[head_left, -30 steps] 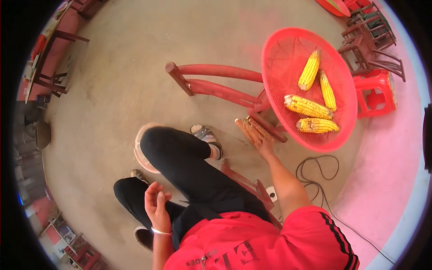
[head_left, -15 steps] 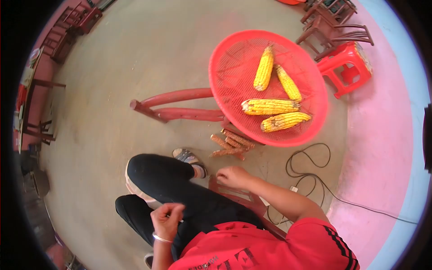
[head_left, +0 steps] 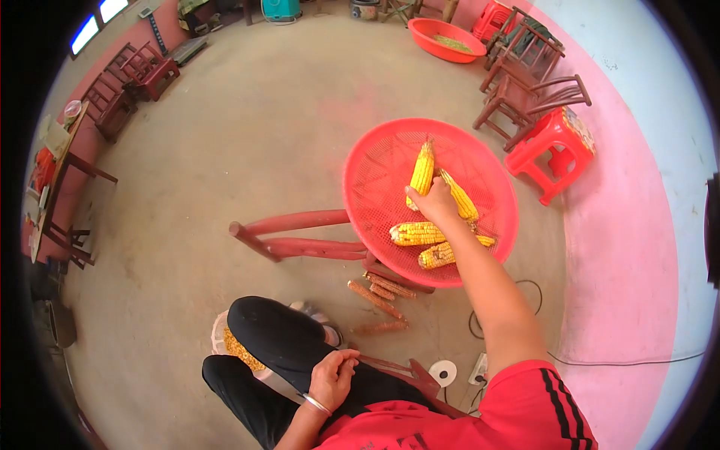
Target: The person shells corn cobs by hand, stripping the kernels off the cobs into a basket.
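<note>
My right hand [head_left: 436, 201] reaches into a red mesh basket [head_left: 358, 217], its thumb and fingers closed around the lower end of an upright ear of corn [head_left: 424, 165]. Beside that hand lies a second ear of corn [head_left: 460, 196]. Two more ears lie nearer to me, a whole-looking ear [head_left: 414, 234] and another ear [head_left: 437, 256] partly hidden by my forearm. Over my thigh, my left hand [head_left: 334, 379] is closed with its fingers curled; whatever they hold, if anything, is hidden. A pale basin [head_left: 219, 334] with loose corn kernels [head_left: 244, 352] shows beside my knees.
The basket rests on a red wooden support [head_left: 300, 249]. Several bare cobs [head_left: 375, 296] lie on the floor below it. A red plastic stool [head_left: 551, 154], wooden chairs [head_left: 517, 97] and an orange basin [head_left: 431, 45] stand beyond. A black cable [head_left: 622, 364] runs along the right.
My right hand has moved from near my lap up into the basket and closed on an ear of corn. My left hand has shifted right over my thigh. The camera view has tilted up.
</note>
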The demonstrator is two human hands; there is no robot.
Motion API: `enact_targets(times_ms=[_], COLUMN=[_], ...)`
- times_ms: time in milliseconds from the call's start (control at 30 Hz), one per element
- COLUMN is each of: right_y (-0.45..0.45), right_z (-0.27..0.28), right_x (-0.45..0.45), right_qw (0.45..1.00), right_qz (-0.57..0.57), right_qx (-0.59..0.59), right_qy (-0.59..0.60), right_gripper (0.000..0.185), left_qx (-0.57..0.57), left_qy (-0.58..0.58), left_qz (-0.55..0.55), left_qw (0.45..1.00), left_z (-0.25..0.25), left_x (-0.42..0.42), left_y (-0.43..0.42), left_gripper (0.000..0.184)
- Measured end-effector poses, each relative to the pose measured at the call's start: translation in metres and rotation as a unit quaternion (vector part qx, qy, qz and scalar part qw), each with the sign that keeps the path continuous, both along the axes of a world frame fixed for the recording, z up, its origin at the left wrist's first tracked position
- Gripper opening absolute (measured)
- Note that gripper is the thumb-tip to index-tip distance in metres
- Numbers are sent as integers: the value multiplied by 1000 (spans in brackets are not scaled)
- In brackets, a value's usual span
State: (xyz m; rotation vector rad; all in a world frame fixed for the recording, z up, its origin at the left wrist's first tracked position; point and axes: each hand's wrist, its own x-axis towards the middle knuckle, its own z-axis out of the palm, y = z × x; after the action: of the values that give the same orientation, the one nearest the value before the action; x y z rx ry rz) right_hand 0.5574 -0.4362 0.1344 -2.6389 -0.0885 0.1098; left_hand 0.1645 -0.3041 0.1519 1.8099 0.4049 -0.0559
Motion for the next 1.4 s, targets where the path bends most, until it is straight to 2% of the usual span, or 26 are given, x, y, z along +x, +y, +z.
enact_targets(times_ms=[33, 133, 167, 200, 233, 267, 300, 367, 433, 500, 600, 667, 700, 767, 800, 867, 900, 933, 1000, 1033, 1067, 1133, 1167, 1200, 1233, 1400], right_y=[7, 8, 5, -1, -8, -10, -6, -5, 1, 26, 58, 86, 100, 125, 135, 148, 154, 159, 169, 172, 175, 179, 184, 187, 189, 206], right_z=[-4, -22, -39, -43, -43, -46, -41, -18, 2, 40, 52, 47, 48, 48, 43, 35, 35, 35, 38, 43, 48, 57, 59, 60, 61, 73], right_x=[5, 19, 28, 34, 37, 39, 28, -19, -69, -136, -216, -266, -290, -336, -355, -387, -403, -417, -435, -441, -446, -462, -472, -482, -492, -545], right_qw=[998, 997, 998, 998, 973, 907, 908, 832, 768, 730, 794, 814, 796, 832, 812, 777, 756, 738, 707, 679, 668, 684, 673, 677, 678, 605], right_qz=[-40, -26, -25, -19, -38, -57, -51, -24, 85, 130, 241, 332, 357, 459, 489, 599, 630, 651, 695, 721, 733, 716, 727, 721, 708, 761], right_qx=[-47, 10, -7, -7, 172, 342, 339, 518, 597, 631, 503, 436, 433, 287, 284, 191, 177, 176, 124, 122, 116, 139, 132, 132, 129, 86], right_qy=[14, 74, 54, 53, 148, 239, 242, 198, 217, 230, 241, 194, 227, 123, 145, 21, -3, 7, -36, -62, -62, -7, -11, 70, 152, 217], right_gripper=[70, 76, 66, 66, 60, 54, 54, 44, 40, 42, 58, 60, 60, 63, 63, 68, 73, 73, 75, 78, 78, 80, 80, 80, 80, 76], left_qx=[-1, 4, 7, 8, -20, -48, -49, -111, -118, -123, -144, -151, -120, -111, -133, 27, 84, 84, 51, 1, 72, 130, 140, 149, 199, 269], left_qy=[-2, -19, -29, -30, -19, -8, -7, -2, 0, -9, -44, -105, -114, -124, -131, -70, -44, -38, 18, -45, -39, 14, -16, -46, -14, -19], left_qz=[3, 10, 9, 15, 30, 45, 51, 93, 103, 107, 164, 276, 336, 435, 474, 546, 595, 618, 646, 675, 666, 659, 672, 684, 673, 726], left_qw=[1000, 1000, 1000, 999, 999, 998, 997, 989, 988, 987, 975, 943, 927, 885, 861, 835, 798, 781, 761, 736, 742, 741, 727, 713, 712, 633], left_z=[-2, -4, -4, -2, 2, 4, 2, -1, 6, 19, 17, 19, 29, 34, 29, 4, -5, -10, -19, -18, -16, 2, 9, 15, 20, -4], left_x=[-2, -8, -11, -13, -15, -18, -20, -29, -34, -36, -49, -60, -65, -77, -85, -101, -114, -131, -161, -178, -192, -212, -225, -239, -255, -337], left_y=[0, 1, 2, 3, 4, 5, 6, 9, 13, 27, 53, 70, 78, 97, 108, 125, 134, 140, 151, 156, 158, 158, 162, 164, 164, 153], left_gripper=[15, 15, 15, 15, 15, 15, 15, 14, 14, 16, 22, 41, 53, 79, 95, 112, 105, 105, 79, 56, 52, 49, 49, 49, 49, 43])
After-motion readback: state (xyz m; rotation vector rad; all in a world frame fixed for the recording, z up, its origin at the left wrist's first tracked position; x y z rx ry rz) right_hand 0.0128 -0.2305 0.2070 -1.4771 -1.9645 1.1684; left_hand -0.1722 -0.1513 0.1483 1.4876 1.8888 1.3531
